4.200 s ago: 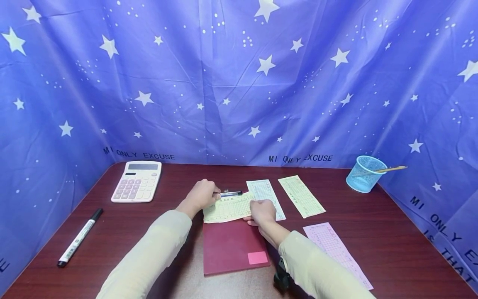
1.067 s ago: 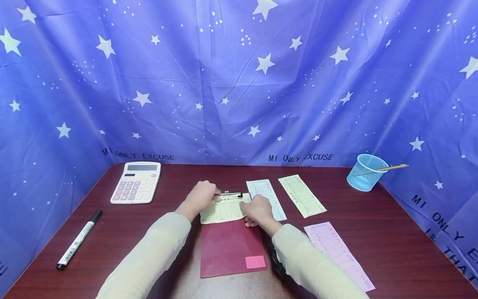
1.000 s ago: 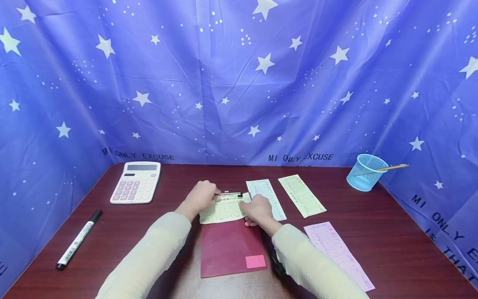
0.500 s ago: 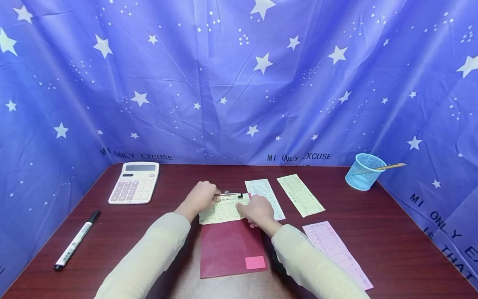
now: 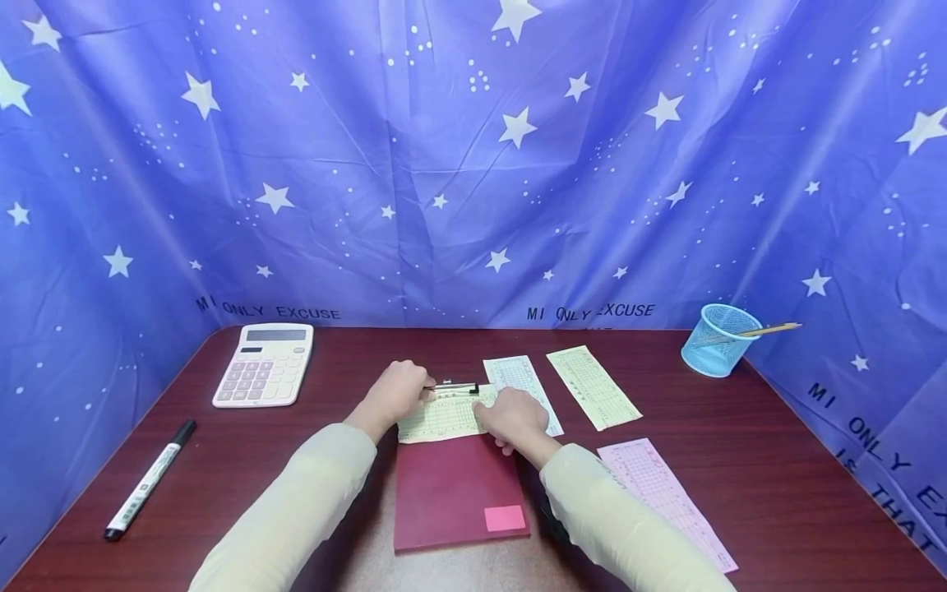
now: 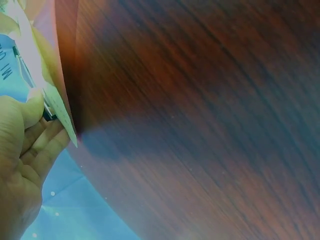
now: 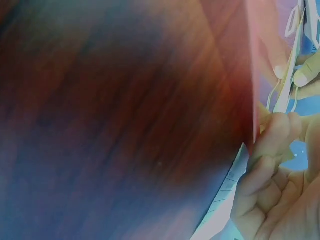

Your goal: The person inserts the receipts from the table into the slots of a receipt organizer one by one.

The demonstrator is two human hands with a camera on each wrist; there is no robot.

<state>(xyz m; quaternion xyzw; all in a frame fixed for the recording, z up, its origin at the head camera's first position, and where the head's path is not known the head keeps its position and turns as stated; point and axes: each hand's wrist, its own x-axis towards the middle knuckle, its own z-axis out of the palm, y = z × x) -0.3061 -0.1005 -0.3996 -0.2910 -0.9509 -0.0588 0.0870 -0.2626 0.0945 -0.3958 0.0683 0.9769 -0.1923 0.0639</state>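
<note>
A dark red clipboard with a pink label lies at the middle of the table. Across its top is a pale green form, under the metal clip. My left hand grips the clip's left end, thumb on top and fingers beneath the board in the left wrist view. At the form's right edge my right hand pinches the paper and board edge, fingers curled below. In the right wrist view, the right hand is beside the board's thin edge.
A blue form lies just behind my right hand, a second green form and a pink form farther right. A calculator and a marker are at the left. A blue mesh cup with a pencil stands back right.
Since the earliest frame the green form has straightened and its top edge has come under the clip. My right hand has shifted slightly left; my left hand stays at the clip.
</note>
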